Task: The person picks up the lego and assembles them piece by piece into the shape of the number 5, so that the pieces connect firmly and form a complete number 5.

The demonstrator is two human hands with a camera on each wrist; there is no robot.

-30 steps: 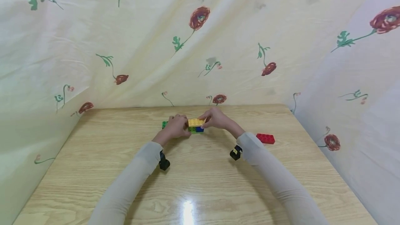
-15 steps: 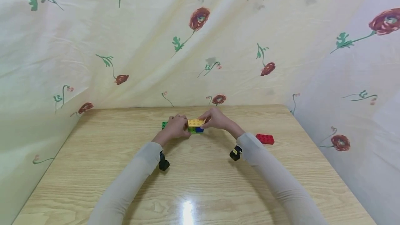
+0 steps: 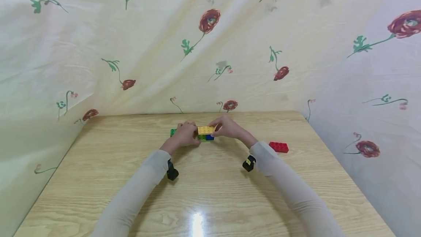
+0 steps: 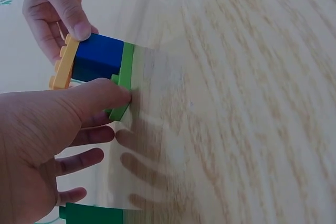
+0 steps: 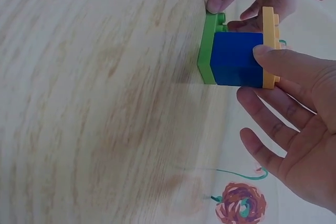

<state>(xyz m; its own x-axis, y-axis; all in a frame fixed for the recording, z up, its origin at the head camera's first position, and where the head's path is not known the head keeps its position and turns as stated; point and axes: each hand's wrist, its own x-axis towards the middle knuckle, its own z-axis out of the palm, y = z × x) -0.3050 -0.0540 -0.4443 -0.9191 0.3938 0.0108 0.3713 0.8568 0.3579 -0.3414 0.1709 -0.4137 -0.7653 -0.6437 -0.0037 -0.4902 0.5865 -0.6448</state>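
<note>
A small stack of toy building bricks stands on the table between both hands. Its base is a thin light green brick (image 4: pixel 127 56); a blue brick (image 5: pixel 236 59) sits on one end of that, and a thin yellow brick (image 3: pixel 205 130) lies across the top, overhanging the blue one. The left hand (image 3: pixel 185 134) pinches the light green base at its free end, thumb along the near side and other fingers spread. From the other end, the right hand (image 3: pixel 227 126) pinches the stack where yellow meets blue; its far fingers are partly hidden.
Left of the left hand lies a dark green brick (image 3: pixel 173 132), partly covered by that hand. A red brick (image 3: pixel 279 147) rests on the wooden table (image 3: pixel 210 185) beyond the right forearm. Flowered cloth (image 3: pixel 158 46) hangs behind and beside the table.
</note>
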